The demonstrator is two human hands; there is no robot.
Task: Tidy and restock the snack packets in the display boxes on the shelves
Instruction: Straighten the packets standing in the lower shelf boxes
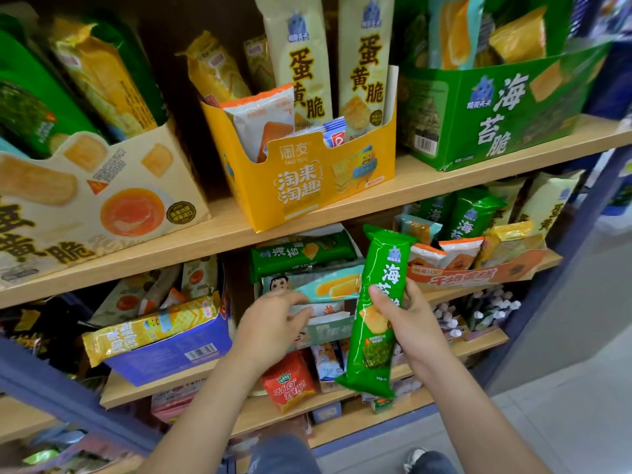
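My right hand [412,319] grips a long green seaweed cracker packet [379,313], held upright in front of the middle shelf. My left hand [273,323] reaches into the box on that shelf, fingers spread over a teal packet [328,285] and white packets below it; I cannot tell if it grips one. Another green seaweed packet [302,253] lies flat on top of that pile. On the upper shelf stand a green seaweed display box [496,111], a yellow display box [307,179] and a cream egg-yolk cracker box [102,200].
A blue box [171,354] with a yellow packet sits left on the middle shelf. An orange display box [475,271] holds small packets at right. A red packet [290,384] stands on the lower shelf. The blue shelf upright [561,261] runs down the right; grey floor lies beyond.
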